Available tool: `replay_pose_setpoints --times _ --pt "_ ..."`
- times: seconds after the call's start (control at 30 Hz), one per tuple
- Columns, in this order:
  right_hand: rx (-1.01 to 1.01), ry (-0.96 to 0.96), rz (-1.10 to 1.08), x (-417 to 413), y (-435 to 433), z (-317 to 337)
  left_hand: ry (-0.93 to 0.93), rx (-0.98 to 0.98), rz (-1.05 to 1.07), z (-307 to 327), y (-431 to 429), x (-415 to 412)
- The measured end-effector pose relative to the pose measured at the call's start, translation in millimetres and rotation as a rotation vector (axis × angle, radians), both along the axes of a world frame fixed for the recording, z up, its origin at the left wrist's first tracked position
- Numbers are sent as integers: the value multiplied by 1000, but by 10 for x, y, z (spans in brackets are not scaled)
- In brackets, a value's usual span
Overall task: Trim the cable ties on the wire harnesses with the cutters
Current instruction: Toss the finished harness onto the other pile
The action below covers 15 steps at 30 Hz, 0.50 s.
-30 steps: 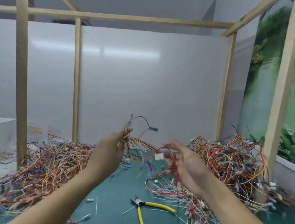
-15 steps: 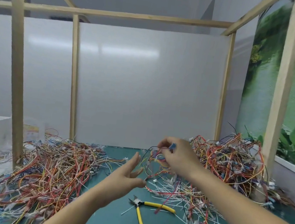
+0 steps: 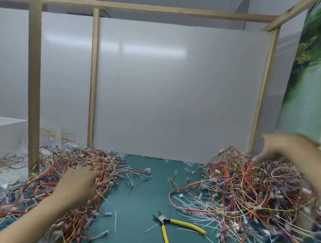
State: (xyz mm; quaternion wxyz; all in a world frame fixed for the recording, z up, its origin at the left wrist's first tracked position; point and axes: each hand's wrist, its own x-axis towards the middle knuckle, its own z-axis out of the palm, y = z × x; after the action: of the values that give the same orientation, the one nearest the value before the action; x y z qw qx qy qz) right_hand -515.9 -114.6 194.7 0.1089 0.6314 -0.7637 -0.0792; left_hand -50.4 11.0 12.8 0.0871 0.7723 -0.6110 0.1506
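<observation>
Wire harnesses (image 3: pixel 233 191) sit in two heaps on the green mat (image 3: pixel 135 208): left pile (image 3: pixel 27 192) at 8 o'clock, right pile (image 3: pixel 265 209) at 3 to 4 o'clock. Gap of bare mat between them.

Cutters (image 3: pixel 175 233) lie flat on the mat at 5 o'clock with the yellow handles splayed. Nobody is holding them and they are apart from both hands.

Left hand (image 3: pixel 78 182) is down on the left pile with its fingertips buried in the wires. I can't tell if it's gripping a harness or just resting there. Right hand (image 3: pixel 284 149) is over the top of the right pile at 2 o'clock, badly motion-blurred, with the fingers pointing down toward the wires. I can't read its grip either.

Progress, my read: partway.
- White tie offcuts (image 3: pixel 195 212) are strewn on the mat between the cutters and the right pile and along that pile's near edge, so a fair number of ties are already trimmed.
- I can't confirm which heap is finished and which is pending. The individual ties are too small to make out in either one.
- No harness is lifted and no cut is under way. This looks like a gap between cuts, with both hands at the piles.
- What's left, as I judge it: single out the next harness, pick up the cutters and snip its tie tail. Going by the size of the heaps, there's a lot more to do.
</observation>
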Motion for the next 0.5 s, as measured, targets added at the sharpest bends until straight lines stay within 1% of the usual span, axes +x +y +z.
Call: replay_pose_setpoints --times 0.03,0.1,0.13,0.2,0.23,0.27,0.3,0.33,0.37,0.43,0.47,0.5 --pt "-87 29 39 133 62 -64 -53 12 110 -52 -16 150" --pt "-186 -17 260 439 207 -274 -43 91 291 -155 -37 391" --pt "-207 -67 395 590 275 -413 1 132 326 -202 -55 491" --pt "-193 -179 598 894 404 -725 117 151 293 -238 -87 623" --pt "-163 -227 653 1037 448 -886 161 100 270 -232 -93 654" --pt "-130 -263 699 1175 489 -1050 166 6 275 -211 -98 667" --pt "-95 -297 735 1306 528 -1208 135 -106 306 -198 -117 706" --pt "-60 -336 765 1423 558 -1361 122 -163 354 -175 -123 752" --pt "-26 -376 787 1526 583 -1505 159 -148 391 -165 -125 811" --pt "20 -440 821 1688 625 -1751 258 62 427 -131 -113 891" --pt "28 -462 835 1747 644 -1854 280 129 419 -105 -83 908" --pt "26 -481 848 1796 662 -1943 271 122 401 -98 -65 940"
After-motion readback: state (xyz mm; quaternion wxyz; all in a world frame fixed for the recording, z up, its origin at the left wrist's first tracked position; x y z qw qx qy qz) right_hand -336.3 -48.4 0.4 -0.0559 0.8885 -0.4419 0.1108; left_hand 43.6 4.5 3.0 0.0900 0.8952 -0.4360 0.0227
